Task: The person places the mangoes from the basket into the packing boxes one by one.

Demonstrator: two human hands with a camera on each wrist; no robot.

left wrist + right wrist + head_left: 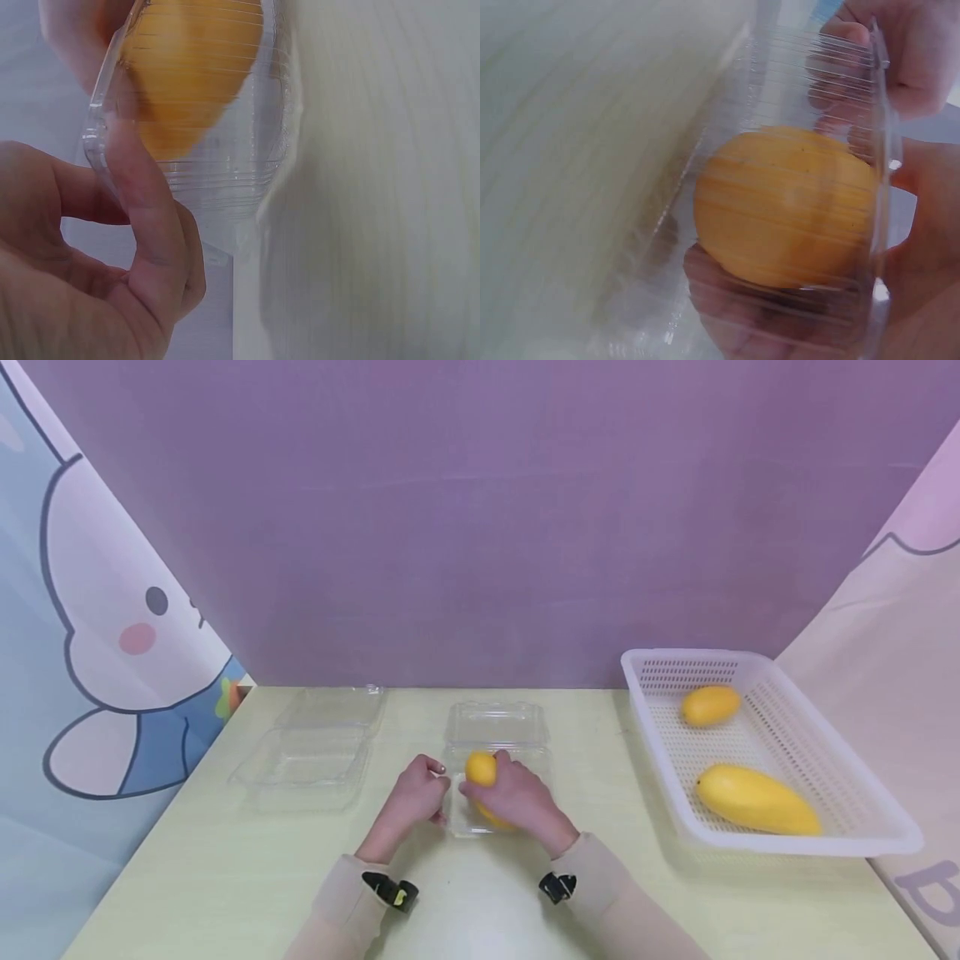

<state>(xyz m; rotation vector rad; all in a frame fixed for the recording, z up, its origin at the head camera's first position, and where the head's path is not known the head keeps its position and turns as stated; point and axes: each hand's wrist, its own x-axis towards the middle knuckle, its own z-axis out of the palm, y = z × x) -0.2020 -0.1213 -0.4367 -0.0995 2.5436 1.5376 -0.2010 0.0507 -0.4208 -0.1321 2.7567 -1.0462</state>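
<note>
In front of me a clear plastic clamshell box [463, 822] lies with its lid [497, 723] folded back. My left hand [417, 791] pinches the box's left rim between thumb and curled fingers. Inside the box my right hand [521, 793] grips a yellow mango [481, 768], its round end showing past the thumb. More yellow shows below that hand; I cannot tell whether it is the same mango. Through the ribbed wall, the left wrist view shows mango [199, 67] close to the left fingers [150, 202], and the right wrist view shows mango [784, 206] with right fingers beneath.
A second clear clamshell box [307, 756] stands open on the left of the pale table [480, 910]. At the right, a white perforated basket [847, 760] holds a smaller mango [711, 705] and a larger, longer one [757, 800]. A purple panel [480, 527] rises behind the table.
</note>
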